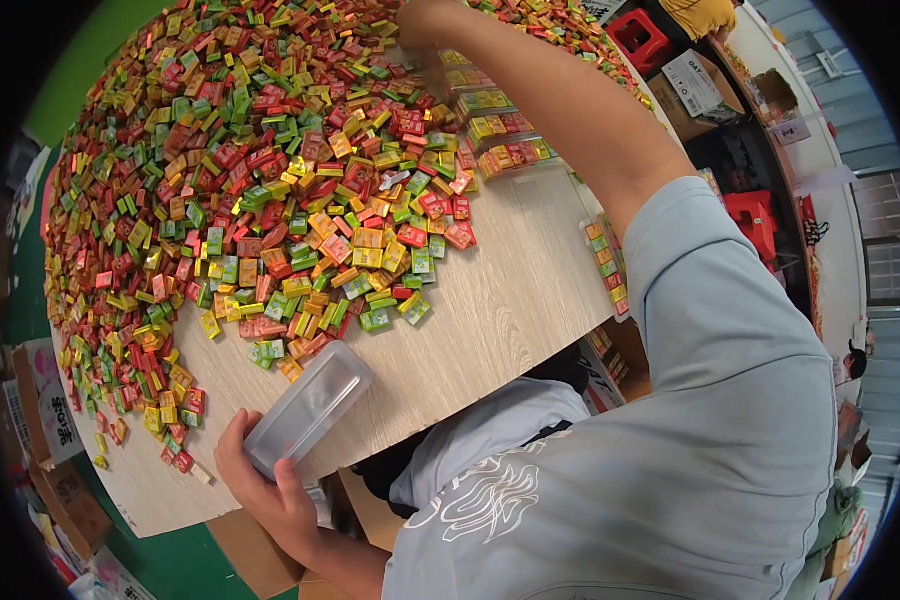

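Note:
My left hand (258, 482) grips an empty clear plastic box (306, 408) at the near edge of the wooden table (510, 300), tilted on the rim. My right arm stretches far across the table and my right hand (422, 20) reaches into the far part of a huge heap of small red, green, yellow and orange packets (260, 170). The picture does not show whether that hand holds a packet. Near the right forearm lie filled clear boxes (510, 155) with packets in neat rows. Another filled box (607, 265) sits by the table's right edge.
Cardboard cartons (70, 500) stand on the green floor at lower left. Red plastic stools (755, 215) and more cartons (690, 85) stand beyond the table's right side. A second red stool (638, 35) is at the top.

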The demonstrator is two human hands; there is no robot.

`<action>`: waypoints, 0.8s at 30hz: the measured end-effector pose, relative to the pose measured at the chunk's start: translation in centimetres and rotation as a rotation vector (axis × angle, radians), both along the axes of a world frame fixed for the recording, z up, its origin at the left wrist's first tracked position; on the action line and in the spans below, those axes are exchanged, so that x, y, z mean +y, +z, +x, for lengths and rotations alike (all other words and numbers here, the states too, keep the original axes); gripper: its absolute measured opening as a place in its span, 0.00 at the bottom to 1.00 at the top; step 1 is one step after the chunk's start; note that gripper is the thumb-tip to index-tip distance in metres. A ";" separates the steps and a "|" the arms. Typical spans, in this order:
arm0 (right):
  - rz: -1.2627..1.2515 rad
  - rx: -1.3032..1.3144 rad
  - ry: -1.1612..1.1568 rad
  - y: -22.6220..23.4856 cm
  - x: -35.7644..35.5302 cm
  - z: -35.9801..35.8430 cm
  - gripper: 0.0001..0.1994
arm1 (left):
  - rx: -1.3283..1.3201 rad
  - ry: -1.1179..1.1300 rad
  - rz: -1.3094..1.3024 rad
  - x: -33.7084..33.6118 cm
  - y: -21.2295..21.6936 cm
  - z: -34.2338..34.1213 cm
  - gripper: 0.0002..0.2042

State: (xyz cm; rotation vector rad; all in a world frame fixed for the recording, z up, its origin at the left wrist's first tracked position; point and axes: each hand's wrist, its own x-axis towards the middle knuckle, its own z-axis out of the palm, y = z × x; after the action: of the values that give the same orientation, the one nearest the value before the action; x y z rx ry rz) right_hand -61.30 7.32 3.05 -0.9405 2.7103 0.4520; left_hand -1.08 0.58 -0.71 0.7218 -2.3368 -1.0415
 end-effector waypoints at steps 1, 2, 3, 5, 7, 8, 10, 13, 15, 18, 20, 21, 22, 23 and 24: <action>-0.004 0.007 -0.006 0.1 0.4 -0.4 0.14 | 0.007 -0.006 -0.004 0.0 0.0 0.0 0.35; -0.018 0.035 0.037 0.5 0.3 0.9 0.13 | 0.000 0.001 -0.007 0.0 -0.1 0.0 0.35; -0.029 0.068 0.070 1.1 0.7 2.0 0.13 | -0.003 -0.001 -0.008 0.1 -0.1 -0.1 0.35; 0.159 0.184 0.001 1.1 -0.7 4.1 0.13 | 0.007 -0.020 0.001 0.0 -0.2 -0.3 0.35; 0.361 0.282 -0.077 1.5 0.4 4.5 0.13 | 0.005 -0.050 0.020 0.1 -0.4 -0.2 0.35; 0.261 0.265 0.007 2.9 1.6 4.4 0.14 | 0.004 -0.024 0.011 0.2 -0.5 -0.1 0.36; 0.063 0.238 0.168 6.9 3.9 4.0 0.17 | 0.007 -0.034 0.015 0.2 -0.7 0.0 0.36; -0.274 0.255 0.297 14.6 10.1 10.6 0.21 | -0.081 -0.029 0.013 -0.4 -0.7 1.0 0.34; -0.340 0.420 0.234 17.1 16.7 11.9 0.23 | -0.085 -0.024 -0.017 -0.4 -0.2 1.1 0.34; -0.317 0.253 -0.148 20.8 26.7 16.0 0.27 | -0.055 -0.002 -0.104 0.2 -0.2 -0.3 0.32; -0.483 0.383 -0.315 19.1 37.3 14.8 0.28 | -0.129 -0.083 -0.174 0.6 1.7 -1.5 0.39; -0.319 0.617 0.001 17.9 48.8 10.6 0.28 | -0.100 -0.090 -0.198 0.5 1.0 -1.4 0.39; -0.403 0.412 -0.359 16.8 47.8 13.2 0.30 | -0.132 -0.069 -0.208 0.6 1.4 -1.2 0.38; -0.383 0.461 -0.417 15.8 51.8 13.7 0.30 | -0.133 -0.052 -0.231 0.8 1.2 -1.2 0.39; -0.363 0.505 -0.475 14.1 56.1 14.1 0.30 | -0.138 -0.034 -0.254 1.0 1.0 -1.2 0.39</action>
State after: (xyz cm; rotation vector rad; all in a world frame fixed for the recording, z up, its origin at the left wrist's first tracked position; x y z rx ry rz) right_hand -47.18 63.41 17.18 -0.2271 3.4130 0.1058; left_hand -2.31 1.53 0.33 0.6757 -2.5465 -0.7085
